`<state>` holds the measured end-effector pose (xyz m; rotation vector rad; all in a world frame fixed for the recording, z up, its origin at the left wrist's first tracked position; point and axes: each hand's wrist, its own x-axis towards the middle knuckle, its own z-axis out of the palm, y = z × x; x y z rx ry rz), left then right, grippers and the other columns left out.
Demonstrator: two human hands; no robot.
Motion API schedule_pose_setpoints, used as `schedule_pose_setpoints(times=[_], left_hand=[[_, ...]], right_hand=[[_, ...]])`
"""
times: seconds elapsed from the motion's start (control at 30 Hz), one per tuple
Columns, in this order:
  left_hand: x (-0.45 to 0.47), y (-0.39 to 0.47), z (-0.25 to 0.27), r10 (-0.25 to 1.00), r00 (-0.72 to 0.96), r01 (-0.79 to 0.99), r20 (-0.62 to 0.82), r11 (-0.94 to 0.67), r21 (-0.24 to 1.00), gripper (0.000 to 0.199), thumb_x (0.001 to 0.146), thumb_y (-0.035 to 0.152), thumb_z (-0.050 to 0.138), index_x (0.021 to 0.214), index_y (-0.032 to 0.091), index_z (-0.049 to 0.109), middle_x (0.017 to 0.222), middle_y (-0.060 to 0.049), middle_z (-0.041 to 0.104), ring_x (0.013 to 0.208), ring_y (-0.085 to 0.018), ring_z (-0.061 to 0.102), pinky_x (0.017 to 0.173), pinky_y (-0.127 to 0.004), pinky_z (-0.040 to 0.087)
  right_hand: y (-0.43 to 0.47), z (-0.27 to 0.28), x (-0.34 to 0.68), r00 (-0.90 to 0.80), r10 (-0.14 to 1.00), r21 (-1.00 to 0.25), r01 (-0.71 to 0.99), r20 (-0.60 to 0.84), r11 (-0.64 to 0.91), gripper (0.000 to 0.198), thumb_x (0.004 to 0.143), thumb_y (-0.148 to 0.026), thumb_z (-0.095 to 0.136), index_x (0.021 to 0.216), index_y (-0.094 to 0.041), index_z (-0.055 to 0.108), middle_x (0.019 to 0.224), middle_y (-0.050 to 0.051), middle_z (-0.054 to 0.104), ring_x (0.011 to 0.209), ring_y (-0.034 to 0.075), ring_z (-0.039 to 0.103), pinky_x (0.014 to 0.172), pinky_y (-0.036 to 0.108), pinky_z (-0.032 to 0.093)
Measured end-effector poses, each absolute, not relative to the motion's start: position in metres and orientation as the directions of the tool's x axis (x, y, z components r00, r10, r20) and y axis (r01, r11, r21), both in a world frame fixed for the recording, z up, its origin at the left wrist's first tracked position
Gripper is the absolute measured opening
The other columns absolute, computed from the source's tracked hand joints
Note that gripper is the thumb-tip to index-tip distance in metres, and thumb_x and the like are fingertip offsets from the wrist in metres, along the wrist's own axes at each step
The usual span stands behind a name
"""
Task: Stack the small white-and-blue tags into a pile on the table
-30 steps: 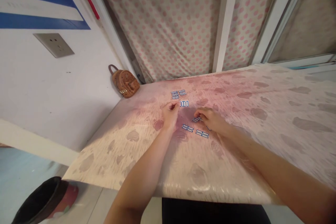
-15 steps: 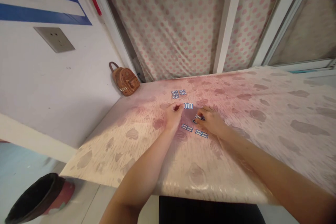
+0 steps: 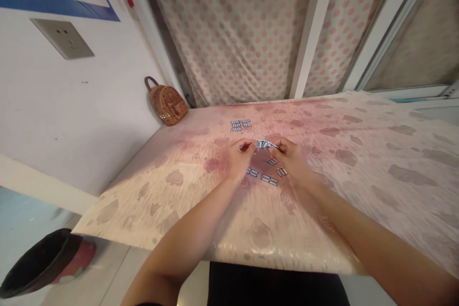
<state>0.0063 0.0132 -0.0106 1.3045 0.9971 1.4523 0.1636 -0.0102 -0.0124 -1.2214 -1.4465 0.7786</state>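
A short, slightly curved row of small white pieces with blue edges point(image 3: 264, 144) spans the gap between my hands. Its left end is pinched in the fingertips of my left hand point(image 3: 239, 158). At the right end, my right hand point(image 3: 293, 160) has thumb and fingers closed on the row. Beneath and in front of the hands, several similar blue-edged pieces point(image 3: 269, 180) lie on the table, partly hidden by my right hand. Farther back, two small groups of these pieces point(image 3: 236, 125) lie side by side. The pieces are too small to tell their exact kind.
A patterned cloth point(image 3: 172, 201) covers the table, which meets the wall on the left. A small brown backpack point(image 3: 169, 104) leans there at the back corner. A dark-rimmed bin point(image 3: 73, 258) stands on the floor at lower left. A dotted curtain point(image 3: 233, 33) hangs behind the table.
My right hand has moved up and left from the loose pieces to the row's right end. The row now looks longer and curved. The view has shifted slightly.
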Motion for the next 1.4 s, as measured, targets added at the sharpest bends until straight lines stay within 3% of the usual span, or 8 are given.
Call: schedule_pose_setpoints(times=[0.23, 0.5, 0.8, 1.03, 1.17, 1.27, 1.4], left_hand=[[0.009, 0.009, -0.009, 0.967, 0.019, -0.096, 0.253, -0.251, 0.963, 0.015, 0.078, 0.03, 0.072, 0.08, 0.015, 0.073, 0.076, -0.004, 0.071, 0.07, -0.015, 0.067, 0.064, -0.025, 0.052], [0.008, 0.004, -0.008, 0.955, 0.052, -0.02, 0.293, -0.292, 0.956, 0.017, 0.08, 0.032, 0.07, 0.083, 0.016, 0.075, 0.077, -0.005, 0.073, 0.07, -0.016, 0.066, 0.063, -0.026, 0.05], [0.009, 0.001, -0.007, 0.947, 0.089, 0.003, 0.31, -0.311, 0.95, 0.016, 0.081, 0.033, 0.07, 0.084, 0.018, 0.075, 0.083, -0.005, 0.074, 0.074, -0.016, 0.066, 0.069, -0.028, 0.052], [0.009, 0.004, -0.006, 0.97, 0.054, -0.056, 0.235, -0.232, 0.971, 0.017, 0.08, 0.033, 0.071, 0.085, 0.017, 0.075, 0.08, -0.005, 0.073, 0.074, -0.017, 0.067, 0.067, -0.027, 0.053], [0.009, 0.004, -0.006, 0.977, 0.066, -0.086, 0.202, -0.196, 0.977, 0.017, 0.079, 0.032, 0.071, 0.084, 0.017, 0.075, 0.08, -0.005, 0.073, 0.073, -0.016, 0.067, 0.067, -0.027, 0.054], [0.008, 0.007, -0.007, 0.979, 0.052, -0.094, 0.198, -0.192, 0.977, 0.018, 0.078, 0.033, 0.071, 0.083, 0.016, 0.075, 0.079, -0.005, 0.073, 0.072, -0.016, 0.067, 0.064, -0.026, 0.053], [0.002, 0.015, -0.01, 0.977, -0.018, -0.061, 0.212, -0.213, 0.975, 0.017, 0.078, 0.032, 0.071, 0.081, 0.016, 0.074, 0.073, -0.003, 0.071, 0.068, -0.015, 0.066, 0.063, -0.025, 0.052]], right_hand=[[-0.008, -0.015, 0.169, 0.056, 0.923, -0.829, 0.462, 0.38, 0.314, 0.021, 0.083, -0.039, 0.061, 0.073, -0.022, 0.054, 0.057, -0.003, 0.056, 0.052, 0.014, 0.051, 0.051, 0.027, 0.034], [-0.013, -0.009, 0.166, 0.06, 0.923, -0.798, 0.526, 0.38, 0.294, 0.021, 0.084, -0.038, 0.06, 0.071, -0.022, 0.052, 0.057, -0.003, 0.055, 0.051, 0.014, 0.049, 0.051, 0.028, 0.029], [-0.01, -0.012, 0.166, 0.051, 0.927, -0.814, 0.499, 0.372, 0.299, 0.022, 0.083, -0.038, 0.058, 0.07, -0.023, 0.052, 0.054, -0.003, 0.052, 0.049, 0.013, 0.047, 0.05, 0.028, 0.028], [-0.01, -0.009, 0.168, 0.127, 0.931, -0.891, 0.359, 0.343, 0.279, 0.022, 0.078, -0.041, 0.065, 0.083, -0.024, 0.052, 0.062, -0.003, 0.057, 0.057, 0.015, 0.052, 0.052, 0.027, 0.037], [-0.008, -0.001, 0.171, 0.033, 0.944, -0.899, 0.318, 0.328, 0.301, 0.023, 0.08, -0.043, 0.058, 0.072, -0.022, 0.055, 0.062, -0.001, 0.056, 0.057, 0.015, 0.05, 0.053, 0.027, 0.037], [-0.004, -0.001, 0.178, 0.037, 0.943, -0.878, 0.377, 0.331, 0.294, 0.027, 0.083, -0.042, 0.053, 0.066, -0.022, 0.053, 0.057, -0.002, 0.052, 0.054, 0.014, 0.048, 0.054, 0.028, 0.037], [0.002, -0.009, 0.195, 0.104, 0.926, -0.781, 0.576, 0.363, 0.241, 0.017, 0.083, -0.035, 0.053, 0.074, -0.022, 0.059, 0.067, 0.001, 0.062, 0.063, 0.017, 0.057, 0.061, 0.03, 0.039]])
